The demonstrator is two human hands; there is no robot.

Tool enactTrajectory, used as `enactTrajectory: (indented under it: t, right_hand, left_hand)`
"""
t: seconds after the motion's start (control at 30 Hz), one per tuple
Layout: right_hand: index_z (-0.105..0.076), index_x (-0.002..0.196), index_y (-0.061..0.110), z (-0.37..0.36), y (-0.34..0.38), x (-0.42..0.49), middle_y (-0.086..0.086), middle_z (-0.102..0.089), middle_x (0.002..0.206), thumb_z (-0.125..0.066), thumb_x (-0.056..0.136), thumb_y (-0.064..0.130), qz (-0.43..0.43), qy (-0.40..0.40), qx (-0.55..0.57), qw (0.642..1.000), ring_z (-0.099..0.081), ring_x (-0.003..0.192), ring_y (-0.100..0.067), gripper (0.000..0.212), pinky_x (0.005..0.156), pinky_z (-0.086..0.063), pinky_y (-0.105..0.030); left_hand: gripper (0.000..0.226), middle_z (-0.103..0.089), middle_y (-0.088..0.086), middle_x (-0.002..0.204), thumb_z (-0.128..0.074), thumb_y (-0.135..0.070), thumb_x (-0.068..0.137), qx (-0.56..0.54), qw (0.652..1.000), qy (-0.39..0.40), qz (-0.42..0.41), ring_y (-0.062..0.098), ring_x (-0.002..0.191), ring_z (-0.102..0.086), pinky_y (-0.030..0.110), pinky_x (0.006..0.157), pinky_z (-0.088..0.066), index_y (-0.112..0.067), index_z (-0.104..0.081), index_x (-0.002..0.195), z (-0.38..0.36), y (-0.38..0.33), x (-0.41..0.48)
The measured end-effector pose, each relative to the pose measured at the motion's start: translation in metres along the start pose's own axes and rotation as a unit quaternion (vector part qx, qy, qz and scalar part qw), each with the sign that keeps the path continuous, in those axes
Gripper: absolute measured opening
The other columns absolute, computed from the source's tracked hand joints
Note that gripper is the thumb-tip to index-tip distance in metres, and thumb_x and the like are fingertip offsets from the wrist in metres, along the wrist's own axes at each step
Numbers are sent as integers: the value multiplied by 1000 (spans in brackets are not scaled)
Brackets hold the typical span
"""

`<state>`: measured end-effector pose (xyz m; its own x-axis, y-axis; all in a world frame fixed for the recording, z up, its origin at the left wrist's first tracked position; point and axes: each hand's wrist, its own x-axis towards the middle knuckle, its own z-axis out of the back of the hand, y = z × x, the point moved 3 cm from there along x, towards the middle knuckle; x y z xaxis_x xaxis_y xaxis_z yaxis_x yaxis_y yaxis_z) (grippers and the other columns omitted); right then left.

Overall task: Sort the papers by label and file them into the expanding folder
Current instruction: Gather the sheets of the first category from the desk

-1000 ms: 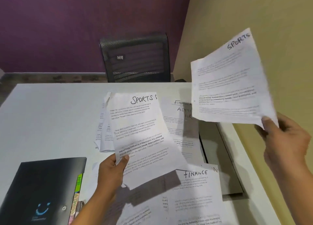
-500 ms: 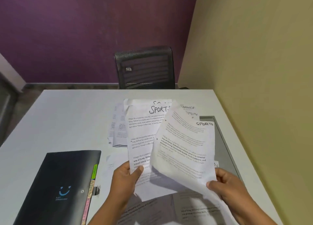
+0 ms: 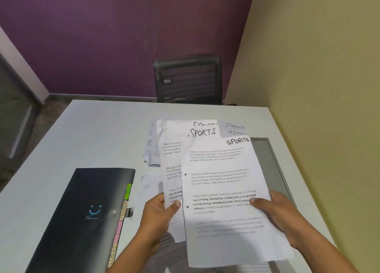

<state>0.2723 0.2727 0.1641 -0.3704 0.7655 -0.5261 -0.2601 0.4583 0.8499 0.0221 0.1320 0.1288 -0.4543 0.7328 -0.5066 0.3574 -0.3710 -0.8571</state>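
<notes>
My right hand (image 3: 281, 215) grips a white sheet headed SPORTS (image 3: 224, 190) by its right edge and holds it over the sheets in my left hand. My left hand (image 3: 160, 213) pinches a small stack of SPORTS sheets (image 3: 172, 166) at their lower left, thumb on top. A black expanding folder (image 3: 82, 217) lies shut on the table at the left, with coloured label tabs (image 3: 121, 221) showing along its right edge. Sheets marked FINANCE and ADMIN (image 3: 234, 129) lie behind the held papers.
The white table (image 3: 98, 133) has more loose papers (image 3: 151, 149) at its middle and under my hands. A grey flat panel (image 3: 269, 166) lies along the right edge by the yellow wall. A black mesh chair (image 3: 188, 79) stands at the far side.
My right hand has brought its SPORTS sheet down from high on the right onto the stack in my left hand. The view has tilted up and back.
</notes>
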Motion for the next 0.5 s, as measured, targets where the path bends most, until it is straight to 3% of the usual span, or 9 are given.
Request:
enactTrajectory:
  t: [0.07,0.17,0.27,0.3,0.37,0.43,0.5]
  right_hand:
    - [-67,117,9,-8,-2,2,-6,-76,111,-63,91,-1,13,9,-23,1000,-73,101,-24,28,97,-52,-43]
    - [-66,123,14,-19,-6,3,-1,-75,116,-74,87,18,24,37,-32,999,-71,108,-22,38,104,-48,-47]
    - [-70,117,15,-23,-13,7,-7,-75,114,-73,87,18,24,61,-38,997,-74,98,-25,30,90,-58,-45]
    - [-70,116,14,-24,-15,7,-8,-75,114,-69,90,10,24,55,-43,997,-76,91,-20,26,83,-60,-39]
    - [-68,118,12,-23,-20,9,-7,-75,113,-65,91,0,21,58,-44,997,-75,95,-20,30,81,-57,-33]
    - [-69,117,15,-23,-21,8,-5,-77,106,-67,89,0,25,60,-60,996,-72,89,-23,32,65,-53,-28]
    - [-72,112,22,-24,-22,10,-7,-78,101,-71,84,7,36,49,-82,995,-65,80,-33,32,62,-48,-38]
  left_hand:
    - [25,-77,2,107,-73,-7,86,-6,999,41,-10,22,100,-73,43,85,-59,-14,-73,110,-4,0,-4]
    - [28,-76,5,109,-75,-7,84,10,997,78,-19,23,102,-72,43,88,-58,-14,-73,111,-9,0,-10]
    - [21,-78,2,102,-55,-28,100,37,996,75,-10,21,95,-74,36,80,-59,-22,-74,108,-13,-2,-15]
    - [32,-77,6,93,-45,-39,103,24,998,61,-2,25,90,-74,35,79,-56,-25,-74,106,-12,-2,-15]
    - [46,-64,23,82,-32,-48,103,-23,999,43,16,39,80,-64,35,80,-50,-25,-72,101,-9,-3,-13]
    - [30,-72,20,95,-44,-33,103,-45,997,67,-5,35,88,-70,35,79,-55,-19,-70,110,-7,-7,-11]
    - [22,-76,7,110,-58,-11,97,-25,995,93,-31,24,99,-73,31,78,-60,-14,-67,116,-8,-9,-8]
